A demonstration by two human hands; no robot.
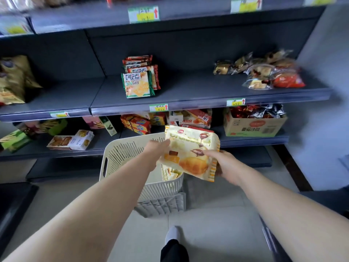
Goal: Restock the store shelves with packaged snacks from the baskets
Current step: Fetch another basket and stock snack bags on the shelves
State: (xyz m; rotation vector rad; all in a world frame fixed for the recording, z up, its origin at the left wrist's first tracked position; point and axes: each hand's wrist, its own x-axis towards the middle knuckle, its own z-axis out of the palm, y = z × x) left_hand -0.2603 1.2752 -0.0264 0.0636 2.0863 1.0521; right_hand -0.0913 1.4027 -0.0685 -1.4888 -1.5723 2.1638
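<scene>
Both hands are on one croissant pack (190, 154), a cream and yellow bag picturing a croissant and dripping chocolate, with a red oval logo at its top. The big word across it is creased and I cannot read it. The left hand (157, 148) pinches the pack's edge at nine o'clock. The right hand (225, 164) grips it at four o'clock, thumb on the front and fingers curled behind. The pack is held tilted just above the cream slatted basket (120, 154), where a second pack (167, 173) of the same look lies. The basket rests on a grey crate (162, 204). At twelve o'clock from the pack, on the middle shelf (188, 87), stands a row of biscuit packs (137, 85), the front one green and marked 好吃点. At two o'clock a cardboard box (255, 126) bears upside-down print, 番茄沙司.
</scene>
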